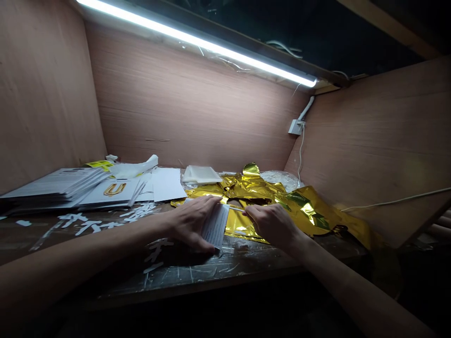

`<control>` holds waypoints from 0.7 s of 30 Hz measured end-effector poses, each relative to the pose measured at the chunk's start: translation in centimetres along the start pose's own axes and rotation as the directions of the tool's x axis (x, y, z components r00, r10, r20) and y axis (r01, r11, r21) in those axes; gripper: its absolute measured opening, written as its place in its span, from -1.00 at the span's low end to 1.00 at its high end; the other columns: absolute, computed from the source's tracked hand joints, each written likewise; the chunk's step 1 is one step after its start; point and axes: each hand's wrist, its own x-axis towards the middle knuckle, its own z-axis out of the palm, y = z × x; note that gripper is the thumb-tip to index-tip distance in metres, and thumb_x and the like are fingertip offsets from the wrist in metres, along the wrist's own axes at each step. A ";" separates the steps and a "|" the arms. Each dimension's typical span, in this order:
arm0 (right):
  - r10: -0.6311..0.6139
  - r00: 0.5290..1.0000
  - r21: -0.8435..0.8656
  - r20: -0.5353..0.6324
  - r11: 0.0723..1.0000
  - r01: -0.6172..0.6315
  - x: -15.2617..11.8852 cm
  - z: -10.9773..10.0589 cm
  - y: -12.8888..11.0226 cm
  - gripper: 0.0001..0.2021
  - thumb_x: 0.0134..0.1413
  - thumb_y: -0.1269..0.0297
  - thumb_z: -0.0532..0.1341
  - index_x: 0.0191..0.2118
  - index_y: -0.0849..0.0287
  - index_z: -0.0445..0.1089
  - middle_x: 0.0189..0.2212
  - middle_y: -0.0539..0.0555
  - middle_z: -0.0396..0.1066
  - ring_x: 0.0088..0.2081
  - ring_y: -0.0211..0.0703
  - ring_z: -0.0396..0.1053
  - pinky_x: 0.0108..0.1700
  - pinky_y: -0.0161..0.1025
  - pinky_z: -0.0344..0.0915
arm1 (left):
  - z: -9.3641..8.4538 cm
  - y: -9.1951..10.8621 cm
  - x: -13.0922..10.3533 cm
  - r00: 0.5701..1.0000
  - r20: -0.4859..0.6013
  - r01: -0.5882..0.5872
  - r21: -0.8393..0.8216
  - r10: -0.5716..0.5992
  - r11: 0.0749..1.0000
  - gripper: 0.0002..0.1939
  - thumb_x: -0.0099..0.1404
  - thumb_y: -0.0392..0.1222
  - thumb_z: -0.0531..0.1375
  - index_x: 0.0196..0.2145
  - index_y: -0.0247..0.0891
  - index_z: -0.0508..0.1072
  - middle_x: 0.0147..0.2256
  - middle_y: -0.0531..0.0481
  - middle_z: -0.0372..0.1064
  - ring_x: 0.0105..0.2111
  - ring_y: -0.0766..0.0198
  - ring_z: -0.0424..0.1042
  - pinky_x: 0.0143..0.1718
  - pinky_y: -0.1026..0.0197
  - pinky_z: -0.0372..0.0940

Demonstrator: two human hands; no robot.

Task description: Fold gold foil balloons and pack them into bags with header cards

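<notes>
My left hand (pixel 195 220) is closed around a small printed white packet (pixel 215 226), thumb on its near edge and fingers over its far side. From the right, my right hand (pixel 273 220) pinches a thin white strip or straw (pixel 235 208), whose other end reaches the packet's upper edge. Whether the strip is joined to the packet I cannot tell. Shiny gold foil balloons (pixel 243 227) lie flat under and behind both hands. To the left of my left hand are stacked printed sheets (pixel 66 180) and a card with a gold U-shaped picture (pixel 114 188).
Small white paper scraps (pixel 88 225) litter the dark worktop (pixel 169 279). Blank white paper (pixel 169 183) and a translucent stack of bags (pixel 201 174) lie at the back. Wooden panels (pixel 197 108) enclose three sides. A cable (pixel 300 157) hangs from a socket box (pixel 296 126).
</notes>
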 end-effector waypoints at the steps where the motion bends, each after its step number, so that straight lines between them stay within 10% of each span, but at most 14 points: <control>1: -0.002 1.000 0.006 -0.018 1.000 0.002 0.0 0.1 0.0 -0.68 0.46 0.29 0.04 -0.32 0.23 0.45 -0.47 0.09 0.54 -0.49 -0.20 0.40 -0.42 -0.18 -0.19 | 0.2 0.1 0.0 1.000 0.013 0.023 0.015 -0.024 1.000 0.27 -0.06 0.39 0.39 0.38 -0.38 0.02 0.33 -0.49 0.08 0.32 -0.36 0.13 0.29 -0.30 0.11; 21: 0.002 0.992 0.044 -0.123 0.999 0.003 0.7 -0.5 0.8 -0.73 0.41 0.25 0.10 -0.19 0.18 0.54 -0.36 0.04 0.52 -0.49 -0.27 0.27 -0.42 -0.20 -0.13 | 0.4 1.8 0.0 0.996 -0.074 0.038 -0.031 -0.040 0.999 0.15 -0.11 0.37 0.41 0.27 -0.35 0.18 0.18 -0.38 0.23 0.14 -0.28 0.30 0.19 -0.23 0.24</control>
